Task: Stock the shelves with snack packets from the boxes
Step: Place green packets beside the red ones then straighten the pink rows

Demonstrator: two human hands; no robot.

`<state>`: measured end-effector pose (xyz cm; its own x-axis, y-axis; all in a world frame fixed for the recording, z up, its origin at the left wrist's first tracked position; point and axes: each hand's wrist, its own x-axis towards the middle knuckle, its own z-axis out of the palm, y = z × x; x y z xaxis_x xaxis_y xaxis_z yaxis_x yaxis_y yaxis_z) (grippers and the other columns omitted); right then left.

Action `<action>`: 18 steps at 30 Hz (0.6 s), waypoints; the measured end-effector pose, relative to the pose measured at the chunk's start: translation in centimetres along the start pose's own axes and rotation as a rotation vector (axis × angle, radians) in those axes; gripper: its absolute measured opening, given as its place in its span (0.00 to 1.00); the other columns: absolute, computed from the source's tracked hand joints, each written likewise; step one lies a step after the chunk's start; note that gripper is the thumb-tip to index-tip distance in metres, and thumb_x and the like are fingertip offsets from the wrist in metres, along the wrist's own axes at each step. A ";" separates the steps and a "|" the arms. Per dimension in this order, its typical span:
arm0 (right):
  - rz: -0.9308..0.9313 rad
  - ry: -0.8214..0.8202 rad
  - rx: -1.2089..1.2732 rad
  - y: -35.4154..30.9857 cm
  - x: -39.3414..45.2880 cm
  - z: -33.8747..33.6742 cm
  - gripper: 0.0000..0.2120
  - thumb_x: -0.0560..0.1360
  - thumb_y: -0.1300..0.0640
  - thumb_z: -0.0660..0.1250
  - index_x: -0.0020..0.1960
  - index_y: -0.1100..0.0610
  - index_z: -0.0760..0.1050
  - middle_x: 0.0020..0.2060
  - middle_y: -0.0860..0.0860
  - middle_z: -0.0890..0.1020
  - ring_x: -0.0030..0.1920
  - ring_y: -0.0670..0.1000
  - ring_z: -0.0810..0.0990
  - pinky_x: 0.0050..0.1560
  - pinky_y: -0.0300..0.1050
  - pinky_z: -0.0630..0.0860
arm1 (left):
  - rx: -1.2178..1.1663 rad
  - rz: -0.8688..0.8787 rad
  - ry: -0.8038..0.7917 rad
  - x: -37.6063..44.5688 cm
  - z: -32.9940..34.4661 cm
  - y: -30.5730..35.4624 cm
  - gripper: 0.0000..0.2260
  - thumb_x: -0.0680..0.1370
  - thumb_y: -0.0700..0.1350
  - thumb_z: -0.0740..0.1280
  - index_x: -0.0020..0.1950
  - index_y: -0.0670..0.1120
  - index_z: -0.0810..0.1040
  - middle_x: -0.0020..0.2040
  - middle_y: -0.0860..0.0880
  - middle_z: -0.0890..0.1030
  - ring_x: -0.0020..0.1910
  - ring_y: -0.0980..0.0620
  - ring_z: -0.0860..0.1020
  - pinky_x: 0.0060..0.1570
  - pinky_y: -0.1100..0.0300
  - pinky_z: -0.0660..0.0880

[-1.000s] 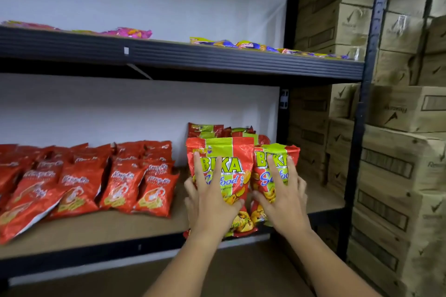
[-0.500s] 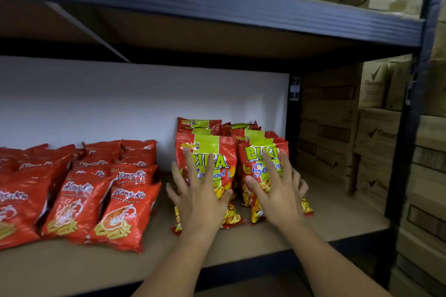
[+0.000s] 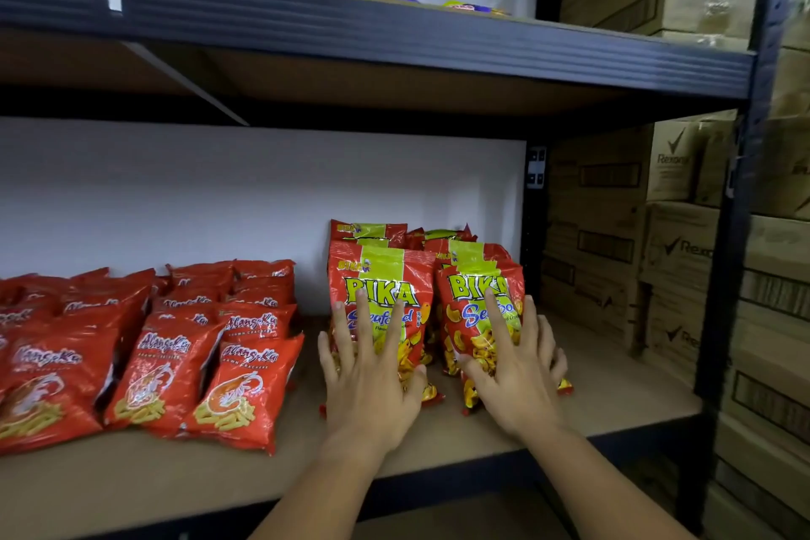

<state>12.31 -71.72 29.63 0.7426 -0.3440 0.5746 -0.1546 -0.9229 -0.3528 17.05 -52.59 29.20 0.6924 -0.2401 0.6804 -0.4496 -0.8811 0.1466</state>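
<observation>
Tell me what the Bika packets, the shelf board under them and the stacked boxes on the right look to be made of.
Bika packets: glossy plastic film, judging by crinkles and sharp highlights.
Shelf board: matte tan pressed wood, probably particleboard or MDF; flat, grainless, in a dark metal frame.
Boxes: brown corrugated cardboard, seemingly; printed, some under shiny wrap.

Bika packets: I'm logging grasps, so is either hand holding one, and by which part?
Neither grips. The left hand presses flat on the left Bika packet front; the right hand on the right Bika packet front.
</observation>
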 end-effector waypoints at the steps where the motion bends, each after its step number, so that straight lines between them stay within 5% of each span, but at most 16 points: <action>1: 0.007 -0.015 -0.002 0.0 -0.1 0.0 0.39 0.75 0.29 0.54 0.73 0.30 0.29 0.79 0.50 0.37 0.79 0.60 0.41 0.74 0.69 0.47 | 0.012 0.017 -0.027 -0.2 -0.1 0.0 0.39 0.78 0.68 0.54 0.78 0.61 0.32 0.78 0.47 0.27 0.75 0.41 0.26 0.75 0.35 0.40; 11: -0.007 0.006 -0.008 0.0 -0.4 0.4 0.35 0.76 0.27 0.49 0.75 0.31 0.32 0.79 0.51 0.41 0.79 0.60 0.46 0.74 0.69 0.49 | 0.061 0.048 -0.088 -0.3 0.1 0.0 0.41 0.77 0.69 0.58 0.78 0.62 0.32 0.76 0.47 0.24 0.74 0.40 0.24 0.76 0.35 0.39; 18: 0.014 0.014 0.033 -0.1 -0.4 0.1 0.35 0.75 0.26 0.48 0.75 0.31 0.34 0.79 0.51 0.41 0.79 0.60 0.43 0.74 0.69 0.40 | 0.035 0.050 -0.076 -0.3 -0.1 0.1 0.42 0.76 0.69 0.59 0.78 0.63 0.33 0.77 0.47 0.25 0.75 0.40 0.25 0.75 0.34 0.40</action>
<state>12.06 -71.43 29.37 0.7314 -0.3597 0.5795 -0.1436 -0.9118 -0.3847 16.72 -52.60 29.02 0.7113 -0.3131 0.6293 -0.4656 -0.8806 0.0881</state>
